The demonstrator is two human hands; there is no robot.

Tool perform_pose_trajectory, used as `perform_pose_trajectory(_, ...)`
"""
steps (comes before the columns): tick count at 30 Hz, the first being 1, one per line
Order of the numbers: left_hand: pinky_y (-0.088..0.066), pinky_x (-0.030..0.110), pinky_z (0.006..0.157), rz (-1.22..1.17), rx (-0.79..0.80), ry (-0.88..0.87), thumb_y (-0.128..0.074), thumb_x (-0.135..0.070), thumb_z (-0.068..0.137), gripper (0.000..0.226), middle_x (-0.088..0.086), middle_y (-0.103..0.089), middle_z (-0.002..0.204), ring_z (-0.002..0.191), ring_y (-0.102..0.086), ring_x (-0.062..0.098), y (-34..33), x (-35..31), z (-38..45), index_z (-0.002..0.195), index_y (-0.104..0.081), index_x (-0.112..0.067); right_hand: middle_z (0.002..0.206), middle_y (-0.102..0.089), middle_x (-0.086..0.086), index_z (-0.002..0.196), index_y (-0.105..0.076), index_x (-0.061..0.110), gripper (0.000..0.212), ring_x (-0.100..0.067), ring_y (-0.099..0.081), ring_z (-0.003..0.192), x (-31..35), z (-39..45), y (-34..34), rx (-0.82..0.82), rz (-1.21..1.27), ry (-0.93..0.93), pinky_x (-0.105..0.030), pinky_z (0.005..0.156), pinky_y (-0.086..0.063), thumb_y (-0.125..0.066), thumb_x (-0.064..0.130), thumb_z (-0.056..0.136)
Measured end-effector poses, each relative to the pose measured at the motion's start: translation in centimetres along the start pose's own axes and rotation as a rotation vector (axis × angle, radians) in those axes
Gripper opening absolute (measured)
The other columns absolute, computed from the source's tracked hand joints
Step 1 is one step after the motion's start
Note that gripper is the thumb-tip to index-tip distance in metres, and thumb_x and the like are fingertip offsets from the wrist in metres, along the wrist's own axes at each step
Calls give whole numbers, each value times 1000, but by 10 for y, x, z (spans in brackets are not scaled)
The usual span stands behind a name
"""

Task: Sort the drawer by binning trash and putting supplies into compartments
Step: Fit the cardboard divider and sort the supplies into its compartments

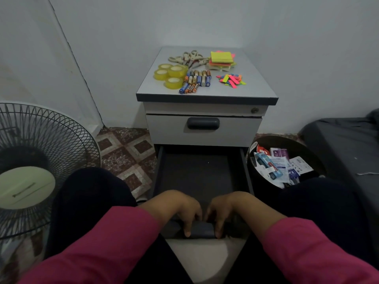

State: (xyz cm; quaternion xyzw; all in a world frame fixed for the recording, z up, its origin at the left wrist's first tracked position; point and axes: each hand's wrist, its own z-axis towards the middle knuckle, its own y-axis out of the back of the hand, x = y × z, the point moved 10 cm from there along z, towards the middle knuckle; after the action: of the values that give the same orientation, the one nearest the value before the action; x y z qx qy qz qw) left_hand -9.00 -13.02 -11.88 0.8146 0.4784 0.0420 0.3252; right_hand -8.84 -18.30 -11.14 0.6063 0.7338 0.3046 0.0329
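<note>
Both hands, left hand (185,210) and right hand (222,210), are curling round the handle (202,230) of the pulled-out drawer (202,175), which is looking bare. I'd be pulling evenly, square. Trash is sitting in the bin (311,154); supplies are waiting up on the cabinet top (256,83).

Light: dim, soft, falling evenly on the wall (205,21)
Shadows: pooling inside the open drawer (202,173)
Distortion: wide-angle lens bending the edges
Focus: sleeves (106,249) blurring slightly
</note>
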Motion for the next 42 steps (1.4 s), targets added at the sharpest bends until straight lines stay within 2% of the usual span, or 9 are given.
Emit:
perform_pose_trajectory(4,-45,38,98,91,44,26,-79,-15,74,69,9,-54,130,116,-52,28,-5,1,-3,136,-50,-9,133,-55,-3,134,-53,13,64,-21,-57,114,9,-1,-3,62,-136,7,-24,76,-46,-78,8,76)
perform_pose_trajectory(9,-48,36,91,126,16,29,-78,-6,71,70,11,-56,128,112,-55,29,-2,0,-4,136,-51,-10,136,-53,-5,138,-47,16,75,-25,-56,115,11,4,-10,77,-266,4,-31,78,-49,-80,6,71)
perform_pose_trajectory(19,-47,31,87,108,-20,41,-75,-6,73,68,9,-56,128,111,-55,26,9,1,-12,137,-51,-12,123,-63,1,127,-59,26,69,-21,-62,104,8,3,0,-12,-207,74,-33,87,-54,-81,5,65)
perform_pose_trajectory(22,-49,33,86,91,-60,45,-73,-5,73,67,8,-58,124,108,-56,27,18,9,-15,136,-53,-15,117,-65,1,122,-61,28,64,-20,-63,96,5,5,12,-95,-195,94,-37,86,-55,-78,6,65)
perform_pose_trajectory(25,-53,36,86,60,-122,51,-73,-5,71,66,7,-61,120,102,-58,26,28,18,-13,133,-56,-20,119,-62,0,128,-58,26,64,-16,-58,90,1,2,24,-160,-177,94,-30,79,-52,-73,3,70)
perform_pose_trajectory(29,-54,40,86,26,-185,66,-72,-7,71,64,5,-62,117,97,-59,25,35,28,-9,130,-58,-26,117,-64,1,126,-60,28,61,-18,-61,97,-5,3,36,-255,-161,113,-30,82,-53,-72,4,71)
perform_pose_trajectory(34,-46,31,72,-10,-337,65,-60,-5,82,44,7,-62,115,95,-60,26,54,35,-12,124,-63,-20,112,-67,-4,119,-66,19,45,-19,-62,101,-6,-3,57,-434,-154,154,-25,79,-47,-66,1,77)
perform_pose_trajectory(38,-48,34,76,-17,-476,146,-55,-7,86,31,10,-63,110,94,-61,29,70,49,-13,113,-66,-18,120,-62,-6,125,-62,23,50,-24,-59,109,-15,-7,77,-594,-158,113,-34,89,-49,-57,-1,82)
perform_pose_trajectory(42,-44,38,78,56,-634,265,-53,-7,89,26,14,-58,114,103,-58,33,86,58,-23,114,-57,-10,124,-51,-6,125,-59,26,45,-27,-53,113,-32,-12,93,-769,-154,14,-39,92,-47,-53,5,85)
